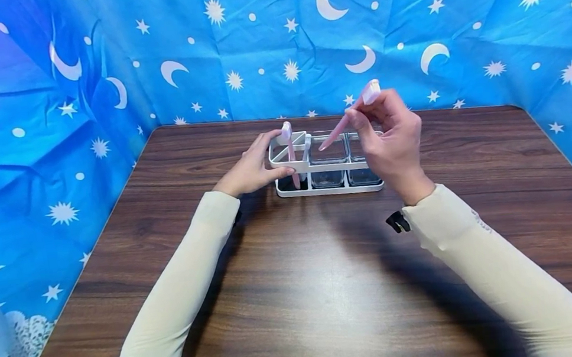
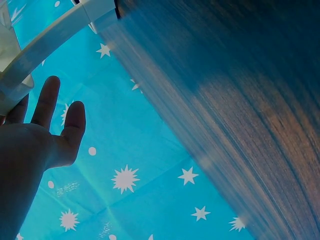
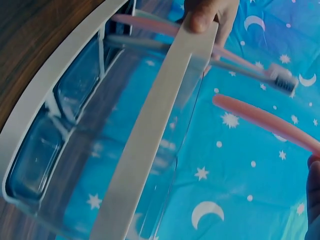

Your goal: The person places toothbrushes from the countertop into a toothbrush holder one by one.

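Note:
A white toothbrush holder (image 1: 346, 190) with clear cups stands on the table. The left hand (image 1: 251, 168) grips its left end, thumb on the front of the upper rim; the left wrist view has other fingers (image 2: 47, 102) extended beside the frame. In the left compartment a pink toothbrush (image 1: 291, 153) stands head up. The right wrist view shows a grey toothbrush (image 3: 240, 74) alongside it. Above the holder, the right hand (image 1: 394, 141) pinches another pink toothbrush (image 1: 340, 129), tilted with its head up and its handle end sloping down left over the middle cup (image 1: 329, 179).
The brown wooden table (image 1: 312, 306) extends around the holder. Behind and to the left hangs a blue cloth (image 1: 269, 43) with white stars and moons. Black straps (image 1: 397, 222) show near the right sleeve cuff.

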Available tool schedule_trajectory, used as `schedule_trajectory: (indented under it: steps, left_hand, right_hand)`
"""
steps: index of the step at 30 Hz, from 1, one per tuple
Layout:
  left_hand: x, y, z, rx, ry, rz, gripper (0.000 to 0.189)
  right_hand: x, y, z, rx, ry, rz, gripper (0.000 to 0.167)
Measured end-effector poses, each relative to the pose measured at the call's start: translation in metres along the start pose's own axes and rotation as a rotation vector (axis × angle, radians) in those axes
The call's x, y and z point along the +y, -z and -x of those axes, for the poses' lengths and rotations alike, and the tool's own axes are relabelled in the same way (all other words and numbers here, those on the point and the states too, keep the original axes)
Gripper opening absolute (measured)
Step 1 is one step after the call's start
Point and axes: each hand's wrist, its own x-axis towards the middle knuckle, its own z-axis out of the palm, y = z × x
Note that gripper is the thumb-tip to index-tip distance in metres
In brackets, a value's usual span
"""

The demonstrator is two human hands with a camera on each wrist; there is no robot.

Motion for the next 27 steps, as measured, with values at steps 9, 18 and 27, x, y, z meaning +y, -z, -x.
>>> schedule_trajectory:
  steps: [9, 18, 27]
  left_hand:
    - [-0.001, -0.001, 0.0, 0.002, 0.005, 0.005, 0.09]
    - [0.0, -0.002, 0.001, 0.009, 0.016, 0.007, 0.09]
    - [-0.001, -0.003, 0.002, 0.007, 0.016, 0.006, 0.09]
  right_hand:
    - [0.005, -0.019, 0.006, -0.067, 0.007, -0.005, 0.019]
    - [0.01, -0.035, 0.014, -0.179, -0.102, 0.127, 0.016]
    - [0.02, -0.045, 0.021, -0.343, -0.208, 0.219, 0.014]
